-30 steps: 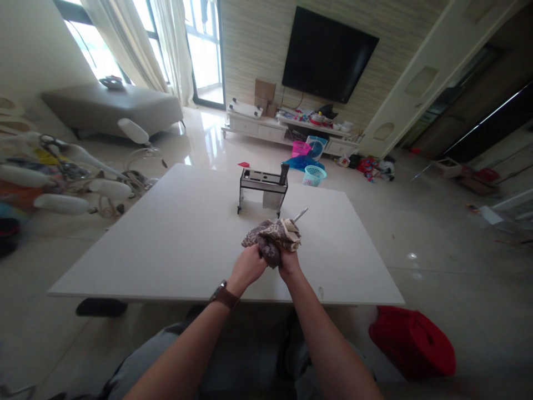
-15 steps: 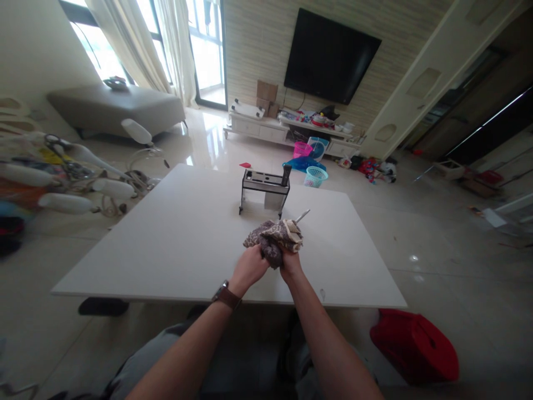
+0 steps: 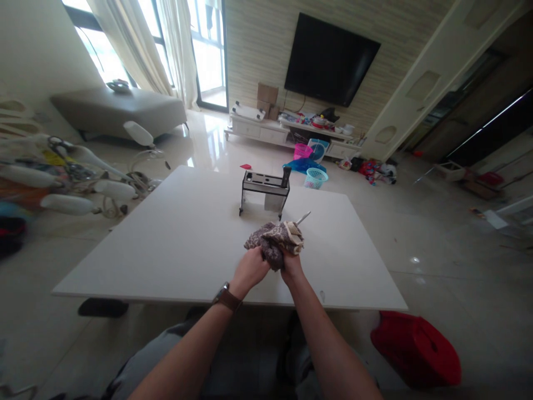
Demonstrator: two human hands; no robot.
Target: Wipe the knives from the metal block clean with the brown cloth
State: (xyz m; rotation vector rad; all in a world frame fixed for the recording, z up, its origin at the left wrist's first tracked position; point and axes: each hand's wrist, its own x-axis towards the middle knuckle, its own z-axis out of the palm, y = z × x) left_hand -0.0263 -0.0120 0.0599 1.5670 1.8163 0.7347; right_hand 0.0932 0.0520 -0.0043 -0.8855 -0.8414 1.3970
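A brown patterned cloth [image 3: 272,243], bunched up with a pale edge on its right, is held between my two hands over the white table. My left hand [image 3: 251,269], with a watch at the wrist, is closed on its lower left side. On the lower right, my right hand [image 3: 292,265] grips the same cloth, its fingers mostly hidden underneath. From behind the cloth a thin metal piece [image 3: 303,217] sticks out to the upper right; its other end is covered. Beyond the cloth stands a knife holder [image 3: 265,183] with clear sides and a black-handled tool [image 3: 286,175] upright in it.
The white table [image 3: 166,244] spreads out before me. A red stool-like object [image 3: 416,349] sits on the floor at the right. Lamp arms with white shades [image 3: 69,204] reach in at left. A light-blue basket [image 3: 316,178] stands beyond the table's far edge.
The view has shifted very slightly. Both hands keep their hold on the cloth, with hardly any movement.
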